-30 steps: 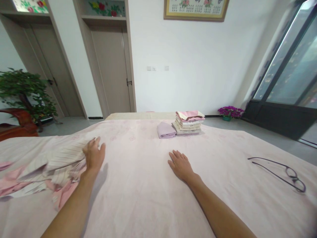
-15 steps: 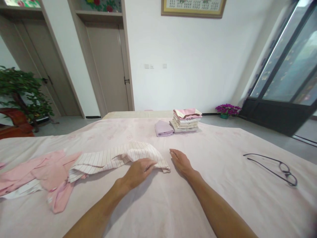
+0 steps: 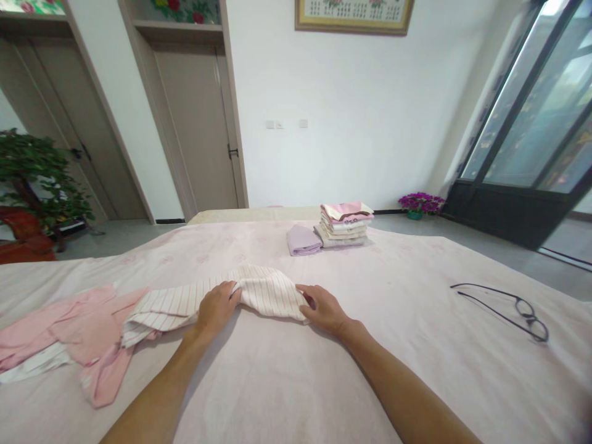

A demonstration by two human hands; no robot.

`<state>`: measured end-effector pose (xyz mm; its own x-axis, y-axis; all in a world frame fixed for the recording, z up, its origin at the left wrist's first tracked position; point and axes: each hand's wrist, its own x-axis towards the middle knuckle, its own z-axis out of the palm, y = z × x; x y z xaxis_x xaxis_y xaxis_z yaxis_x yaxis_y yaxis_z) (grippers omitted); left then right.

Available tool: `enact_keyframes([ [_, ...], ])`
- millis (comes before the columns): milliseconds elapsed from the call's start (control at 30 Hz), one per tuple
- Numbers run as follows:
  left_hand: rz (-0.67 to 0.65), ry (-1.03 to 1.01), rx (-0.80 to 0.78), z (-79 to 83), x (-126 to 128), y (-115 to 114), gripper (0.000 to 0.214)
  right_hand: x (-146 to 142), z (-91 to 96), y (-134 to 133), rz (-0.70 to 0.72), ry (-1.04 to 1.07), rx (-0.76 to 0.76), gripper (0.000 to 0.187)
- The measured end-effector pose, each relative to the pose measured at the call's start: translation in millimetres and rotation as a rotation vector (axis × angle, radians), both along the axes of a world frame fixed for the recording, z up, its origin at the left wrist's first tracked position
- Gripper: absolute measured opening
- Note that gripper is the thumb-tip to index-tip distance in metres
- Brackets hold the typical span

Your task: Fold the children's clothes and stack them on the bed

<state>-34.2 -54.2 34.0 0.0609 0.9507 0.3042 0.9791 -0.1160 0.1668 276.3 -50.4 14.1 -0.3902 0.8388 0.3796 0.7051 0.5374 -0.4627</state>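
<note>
Lying between both hands, striped cloth, touching each

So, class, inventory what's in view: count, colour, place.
Striped cloth: one, cream, centre
Pink clothes: count unclear, pink, left
White cloth: one, white, left
Folded stack: one, pink and cream, back
Lilac cloth: one, lilac, beside stack
Glasses: one pair, dark, right
Cover: one, pale pink, underneath
Doors: two, brown, back left
Glazed frame: one, dark, right
Leafy plant: one, green, left
Flowers: one pot, purple, right
Wooden furniture: one, reddish, left
Picture: one, gold-framed, wall
Wall plates: three, white, wall
Left hand: one, on cloth
Right hand: one, cloth's end
</note>
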Motion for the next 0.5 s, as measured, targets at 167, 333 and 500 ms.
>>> enact_keyframes([
  [167, -0.136, -0.177, 0.202, 5.8, 18.6, -11.7, 0.026, 5.0, 3.0, 15.2, -0.159, 0.242, 0.260, 0.041],
  [333, -0.608, -0.284, 0.064, 17.3, 61.0, -45.9, 0.027, 58.9, 25.7, 38.2, -0.477, 0.720, 0.331, 0.037],
  [500, -0.738, -0.352, -0.119, 27.0, 81.2, -60.2, 0.032, 106.8, 35.1, 37.9, -0.321, 0.919, -0.355, 0.048],
])
